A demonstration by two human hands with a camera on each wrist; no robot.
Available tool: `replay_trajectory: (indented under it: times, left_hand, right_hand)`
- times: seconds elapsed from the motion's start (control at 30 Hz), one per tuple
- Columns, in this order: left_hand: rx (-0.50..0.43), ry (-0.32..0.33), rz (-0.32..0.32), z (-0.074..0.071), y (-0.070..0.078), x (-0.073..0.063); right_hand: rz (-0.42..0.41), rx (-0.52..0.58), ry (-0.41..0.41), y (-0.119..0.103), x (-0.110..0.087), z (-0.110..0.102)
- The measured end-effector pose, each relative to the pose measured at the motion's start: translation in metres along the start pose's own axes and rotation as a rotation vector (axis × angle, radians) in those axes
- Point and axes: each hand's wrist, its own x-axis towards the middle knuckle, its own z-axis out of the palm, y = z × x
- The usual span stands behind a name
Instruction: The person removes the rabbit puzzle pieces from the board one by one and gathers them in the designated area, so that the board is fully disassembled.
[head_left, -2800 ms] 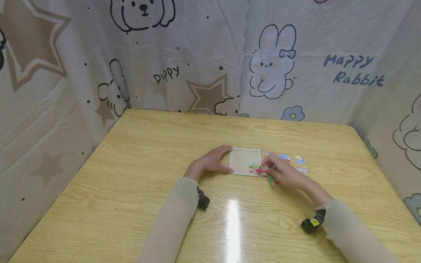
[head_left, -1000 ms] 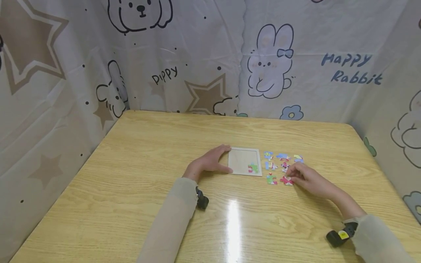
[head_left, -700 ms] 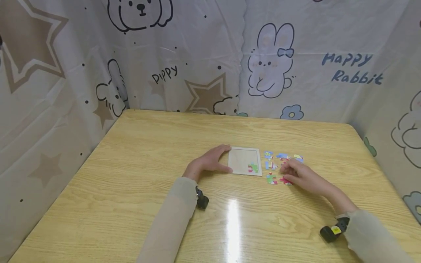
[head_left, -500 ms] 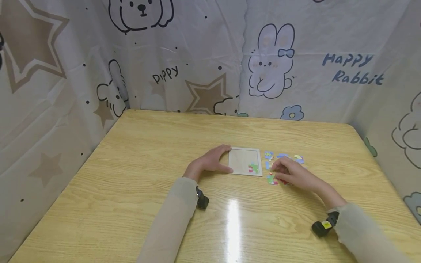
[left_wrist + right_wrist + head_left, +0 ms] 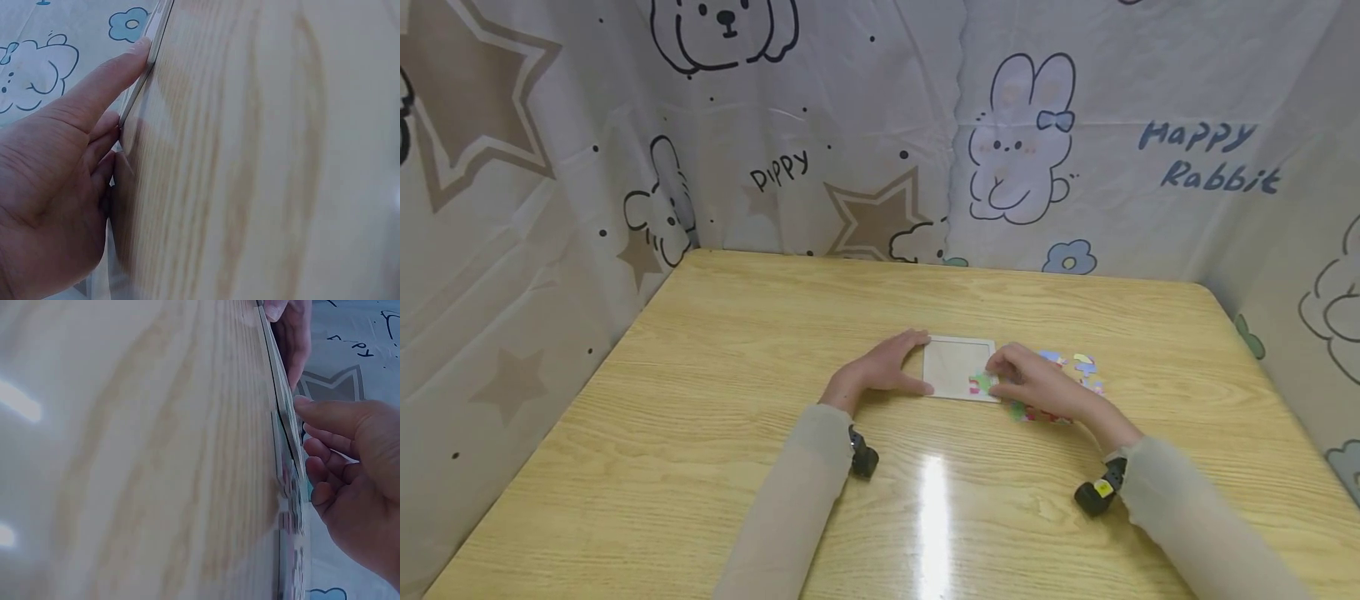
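A shallow square wooden puzzle tray (image 5: 951,358) lies on the table, with a green and red puzzle piece (image 5: 978,383) in its lower right corner. My left hand (image 5: 886,365) holds the tray's left side, index finger at the far corner and thumb at the near one. In the left wrist view that thumb (image 5: 134,59) lies along the rim. Over the tray's right edge, my right hand (image 5: 1037,385) pinches a small puzzle piece, mostly hidden by the fingertips. In the right wrist view the right thumb (image 5: 325,414) is right at the rim with the other fingers curled.
Right of the tray lie several loose puzzle pieces, partly covered by the right hand; a blue and yellow piece (image 5: 1085,364) and a blue one (image 5: 1052,357) show behind it. The wooden table (image 5: 760,333) ends against a printed cloth (image 5: 880,125) at back and sides.
My right hand set a red piece down among the loose ones, passed left over them, and came back to the tray's right edge. The left hand stayed on the tray.
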Motion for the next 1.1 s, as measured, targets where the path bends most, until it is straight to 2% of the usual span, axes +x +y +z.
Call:
replay_trajectory:
  times: [0.2, 0.5, 0.73, 1.1]
  left_hand:
    - [0.000, 0.001, -0.006, 0.000, 0.000, 0.000]
    - [0.014, -0.003, -0.008, -0.001, -0.001, 0.001]
    - [0.018, -0.007, -0.011, 0.000, -0.001, 0.000]
    - [0.007, -0.004, -0.011, 0.000, -0.002, 0.000]
  right_hand:
    - [0.012, -0.047, -0.014, -0.003, 0.011, 0.003]
    - [0.049, 0.001, -0.074, -0.007, 0.017, 0.005]
    - [0.052, -0.009, -0.037, -0.013, 0.016, 0.008]
    - [0.002, -0.025, 0.032, -0.018, 0.017, 0.011]
